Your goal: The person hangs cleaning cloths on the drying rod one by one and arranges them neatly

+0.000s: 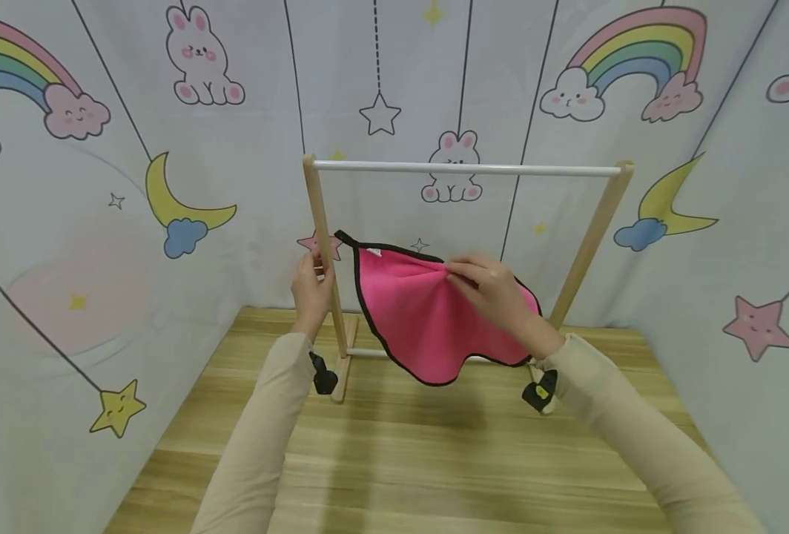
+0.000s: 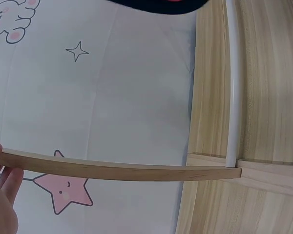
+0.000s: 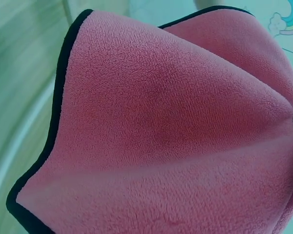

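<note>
A pink plush cloth (image 1: pixel 421 319) with black edging hangs in folds from my right hand (image 1: pixel 491 289), which pinches it near its upper edge. A black loop (image 1: pixel 345 237) sticks out at its upper left corner, close to a small white tag. In the right wrist view the cloth (image 3: pixel 176 107) fills most of the picture, with a fingertip at the right edge. My left hand (image 1: pixel 313 293) grips the left upright of a wooden rack (image 1: pixel 317 200). Fingers and thumb (image 2: pixel 10 185) close round that upright (image 2: pixel 112 169) in the left wrist view.
Across the top of the rack runs a white bar (image 1: pixel 468 169), with a second white rod (image 2: pixel 233 87) low between the feet. The rack stands on a wood-grain tabletop (image 1: pixel 394 460). Behind it hangs a white curtain (image 1: pixel 268 89) printed with rabbits, stars and rainbows.
</note>
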Demonstrator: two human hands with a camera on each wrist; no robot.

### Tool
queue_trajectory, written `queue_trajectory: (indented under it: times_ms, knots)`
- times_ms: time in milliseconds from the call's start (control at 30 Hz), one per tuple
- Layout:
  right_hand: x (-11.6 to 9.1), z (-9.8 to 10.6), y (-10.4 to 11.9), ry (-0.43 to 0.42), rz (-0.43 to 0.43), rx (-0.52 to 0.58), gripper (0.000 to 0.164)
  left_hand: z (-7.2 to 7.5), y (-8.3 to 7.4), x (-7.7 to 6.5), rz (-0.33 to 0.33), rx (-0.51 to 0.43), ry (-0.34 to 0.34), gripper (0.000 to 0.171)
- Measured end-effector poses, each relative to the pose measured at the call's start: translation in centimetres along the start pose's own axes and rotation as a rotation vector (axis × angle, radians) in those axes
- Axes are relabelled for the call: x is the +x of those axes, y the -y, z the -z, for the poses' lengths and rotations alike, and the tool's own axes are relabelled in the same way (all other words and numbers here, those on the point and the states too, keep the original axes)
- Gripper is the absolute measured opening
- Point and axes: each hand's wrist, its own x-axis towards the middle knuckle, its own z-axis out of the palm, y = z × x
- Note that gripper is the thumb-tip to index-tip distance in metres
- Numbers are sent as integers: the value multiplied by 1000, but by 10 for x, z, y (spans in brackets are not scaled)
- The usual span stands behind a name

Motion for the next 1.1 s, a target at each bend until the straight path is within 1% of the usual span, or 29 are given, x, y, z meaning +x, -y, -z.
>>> queue_trajectory:
  times_ms: [233, 433, 633, 733, 867, 1100]
  knots:
    - [27, 13, -1, -30, 36, -31, 19, 0, 1, 1, 2, -9, 1, 30]
    - [47, 23, -2, -46, 77, -56, 18, 1, 1, 1, 6, -16, 10, 29]
    - [65, 33, -7, -66, 105, -118, 17, 1, 1, 1, 6, -22, 17, 27]
    - [74, 38, -9, -74, 105, -154, 17, 1, 2, 1, 16, -21, 25, 28]
    - [85, 46, -11, -106, 76, -192, 20, 1, 1, 0, 34, -20, 32, 27]
    - [104, 53, -25, -134, 59, -267, 21, 0, -3, 0, 38, -12, 35, 23]
